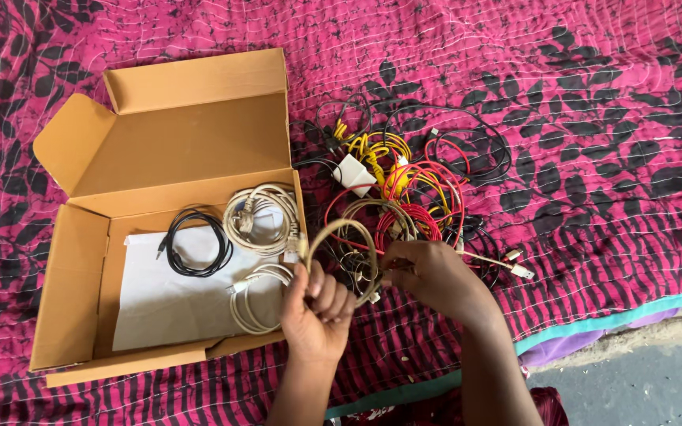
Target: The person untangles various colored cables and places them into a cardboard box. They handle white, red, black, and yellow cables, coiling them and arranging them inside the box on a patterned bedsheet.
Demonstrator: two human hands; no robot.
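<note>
My left hand (317, 304) grips a beige cable loop (344, 229) at its lower left side, just outside the right wall of an open cardboard box (80, 276). My right hand (436, 276) pinches the same loop on its right side, fingers closed over the strands. Behind the hands lies a tangled pile of red, yellow, black and white cables (412, 177) with a small white adapter (354, 173). Inside the box sit a coiled black cable (196, 243), a thick coiled cream cable (262, 217) and a thin white coil (252, 304) on white paper (167, 304).
Everything rests on a magenta quilt with black leaf print (593, 118). The box lid stands open at the back. A teal quilt border (617, 319) and grey floor (641, 379) show at lower right. A loose cable end with a plug (521, 270) lies right of my right hand.
</note>
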